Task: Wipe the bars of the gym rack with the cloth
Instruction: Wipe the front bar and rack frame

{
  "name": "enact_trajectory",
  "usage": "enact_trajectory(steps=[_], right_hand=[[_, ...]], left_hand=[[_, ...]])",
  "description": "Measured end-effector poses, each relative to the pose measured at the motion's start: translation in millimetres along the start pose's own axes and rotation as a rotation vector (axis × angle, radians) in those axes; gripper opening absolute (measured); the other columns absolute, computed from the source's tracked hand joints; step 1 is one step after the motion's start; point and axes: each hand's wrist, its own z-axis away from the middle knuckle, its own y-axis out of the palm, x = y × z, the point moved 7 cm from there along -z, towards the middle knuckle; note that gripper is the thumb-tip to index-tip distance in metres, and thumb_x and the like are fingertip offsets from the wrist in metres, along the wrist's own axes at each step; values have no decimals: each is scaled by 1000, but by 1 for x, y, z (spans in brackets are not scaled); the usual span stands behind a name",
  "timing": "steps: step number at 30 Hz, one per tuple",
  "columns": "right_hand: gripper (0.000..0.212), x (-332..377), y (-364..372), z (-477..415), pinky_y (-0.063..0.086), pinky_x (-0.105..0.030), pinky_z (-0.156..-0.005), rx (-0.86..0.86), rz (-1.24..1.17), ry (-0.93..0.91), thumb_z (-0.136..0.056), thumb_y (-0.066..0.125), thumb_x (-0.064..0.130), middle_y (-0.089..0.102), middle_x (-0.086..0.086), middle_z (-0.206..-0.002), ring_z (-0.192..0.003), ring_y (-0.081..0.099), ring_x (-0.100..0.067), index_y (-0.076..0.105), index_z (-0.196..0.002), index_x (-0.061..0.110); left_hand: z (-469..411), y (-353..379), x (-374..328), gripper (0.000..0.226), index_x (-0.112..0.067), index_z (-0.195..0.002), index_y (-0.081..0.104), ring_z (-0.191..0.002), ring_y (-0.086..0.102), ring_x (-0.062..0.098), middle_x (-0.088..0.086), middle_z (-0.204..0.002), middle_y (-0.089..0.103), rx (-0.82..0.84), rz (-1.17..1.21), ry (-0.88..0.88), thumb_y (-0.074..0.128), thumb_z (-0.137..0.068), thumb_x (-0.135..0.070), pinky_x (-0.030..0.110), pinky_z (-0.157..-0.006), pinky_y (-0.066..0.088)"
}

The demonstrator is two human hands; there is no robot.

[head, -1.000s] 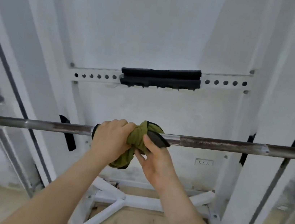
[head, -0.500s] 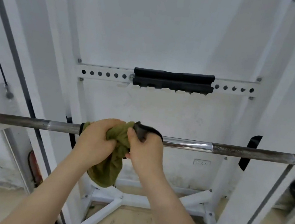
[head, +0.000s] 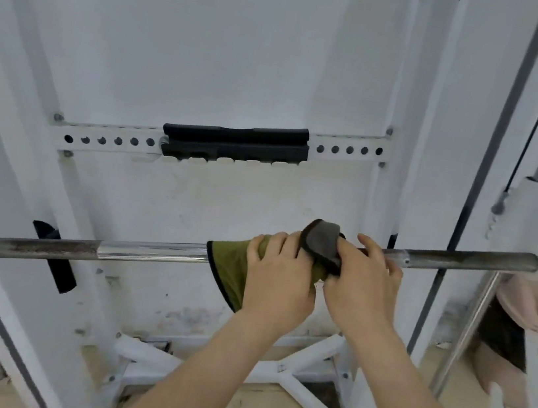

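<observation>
Fingers (head: 274, 244) of the left hand (head: 280, 274) curl over the top of the bar (head: 150, 251) and clamp the cloth (head: 231, 264) round it; their tips are hidden behind the bar. Fingers (head: 370, 245) of the right hand (head: 362, 282) curl over the same bar just beside the left hand, and grip the cloth's dark grey end, which bunches up between the two hands. The olive part wraps the bar and hangs below the left hand. Bar under both hands: not visible.

Bar: shiny section left of the cloth, dull beyond. Left end cut off by the frame; right end stops beside a white bracket.

Behind: rack upright (head: 421, 121), perforated crossbar (head: 110, 140) carrying a black pad (head: 234, 143). Right edge: a blurred person (head: 522, 308), mostly cut off.
</observation>
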Motion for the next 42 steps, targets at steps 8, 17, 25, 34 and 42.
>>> enact_trajectory(steps=[8,17,25,34,42], right_hand=[[66,-63,-1,14,50,-48,-87,-169,-177,-3,-69,60,-4,57,9,-134,-138,32,-28,58,-130,22],[41,-38,5,45,53,-28,-73,-107,-716,84,-78,61,-4,70,4,-90,-81,61,-14,70,-110,20],[49,8,20,5,27,-46,-115,-75,-2,-81,-81,53,2,58,-8,-130,-131,44,-25,51,-129,10],[20,-7,73,130,52,-43,-66,470,-805,585,-89,45,-3,60,-15,-69,-67,58,-28,61,-77,0],[39,55,66,137,39,-24,-46,871,-1464,652,-84,56,50,52,-5,-52,-42,45,-17,63,-86,12]], left_hand=[[10,19,-50,74,-28,-148,31,-144,24,22,-3,-157,27,6,-38,245,60,-81,-17,56,-114,21],[35,-15,-7,58,-21,-143,44,-140,30,12,-3,-149,43,147,313,173,48,-87,-3,37,-112,35],[11,-8,5,60,-18,-141,46,-139,32,32,7,-148,43,96,21,89,64,-83,-12,48,-113,26],[91,-5,10,59,-32,-115,68,-129,46,16,-5,-134,58,484,642,-99,41,-76,3,25,-107,37],[127,-74,70,31,-16,-79,71,-69,60,15,1,-73,65,344,1196,-573,45,-63,-11,27,-67,50]])
